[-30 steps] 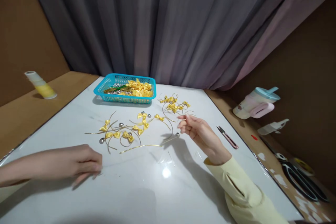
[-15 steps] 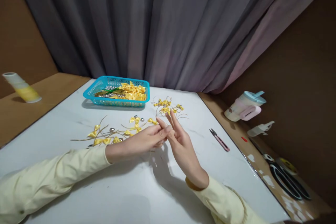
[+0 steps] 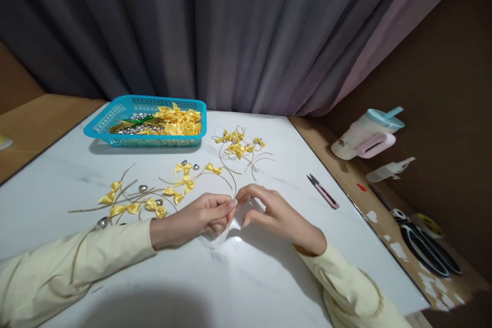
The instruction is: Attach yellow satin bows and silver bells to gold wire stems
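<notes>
My left hand is closed in a pinch around a thin gold cord, which curves up past the fingertips, with a short end showing below. Beside it, my right hand has its thumb apart from its bent fingers; the fingertips are close to the cord, and I cannot tell whether they touch it. Left of my hands lie yellow ribbon bows with gold cords and silver heart-shaped beads. Another cluster of yellow bows with looped cords lies beyond my hands.
A blue basket of yellow bows, silver beads and a green-tied cord bundle stands at the back left. Thread snips lie on the right. Past the table edge are a lidded cup, a small clear bottle and black-handled scissors.
My right hand has drawn back from my left, its fingers going from pressed against it to curled and apart. The view has shifted, so the basket appears farther left.
</notes>
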Demonstrator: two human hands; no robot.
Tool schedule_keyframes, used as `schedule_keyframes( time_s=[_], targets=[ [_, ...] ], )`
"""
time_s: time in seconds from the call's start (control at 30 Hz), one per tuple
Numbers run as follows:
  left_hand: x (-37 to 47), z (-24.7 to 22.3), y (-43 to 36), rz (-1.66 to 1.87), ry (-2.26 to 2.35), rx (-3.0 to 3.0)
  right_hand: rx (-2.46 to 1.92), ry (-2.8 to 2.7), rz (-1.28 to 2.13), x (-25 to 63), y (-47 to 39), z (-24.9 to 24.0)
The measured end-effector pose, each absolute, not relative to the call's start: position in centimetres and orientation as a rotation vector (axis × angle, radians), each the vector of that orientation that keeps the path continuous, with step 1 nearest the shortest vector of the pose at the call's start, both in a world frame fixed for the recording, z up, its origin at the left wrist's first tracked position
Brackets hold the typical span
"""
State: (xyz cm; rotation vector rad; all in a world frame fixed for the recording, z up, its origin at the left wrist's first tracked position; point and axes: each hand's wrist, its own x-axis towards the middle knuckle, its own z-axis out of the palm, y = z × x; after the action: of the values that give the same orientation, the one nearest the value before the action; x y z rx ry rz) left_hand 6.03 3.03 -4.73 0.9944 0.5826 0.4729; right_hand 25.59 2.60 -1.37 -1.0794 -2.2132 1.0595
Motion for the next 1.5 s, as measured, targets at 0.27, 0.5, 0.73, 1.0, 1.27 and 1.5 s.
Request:
schedule_keyframes(
  time_s=[0.27, 0.5, 0.73, 1.0, 1.27, 1.5],
  targets=[
    [5.8, -5.9, 3.1, 0.358, 0.48, 0.863, -1.057, -2.317, 1.031, 24.3, 1.4, -2.1],
    [5.9, -5.4, 3.2, 0.296, 0.454, 0.839, -1.078, -2.324, 1.035, 24.3, 1.4, -2.5],
    [5.8, -5.8, 3.4, 0.333, 0.525, 0.774, -1.087, -2.301, 1.024, 25.5, 2.1, -2.1],
    [5.9, -5.4, 3.4, 0.342, 0.499, 0.684, -1.16, -2.297, 0.877, 25.9, 2.4, -2.1],
    [6.0, -5.3, 3.2, 0.31, 0.416, 0.687, -1.134, -2.426, 0.931, 24.9, 2.0, -2.8],
    [5.9, -5.0, 3.1, 0.315, 0.405, 0.674, -0.976, -2.312, 0.918, 23.7, 1.6, -3.9]
  ],
)
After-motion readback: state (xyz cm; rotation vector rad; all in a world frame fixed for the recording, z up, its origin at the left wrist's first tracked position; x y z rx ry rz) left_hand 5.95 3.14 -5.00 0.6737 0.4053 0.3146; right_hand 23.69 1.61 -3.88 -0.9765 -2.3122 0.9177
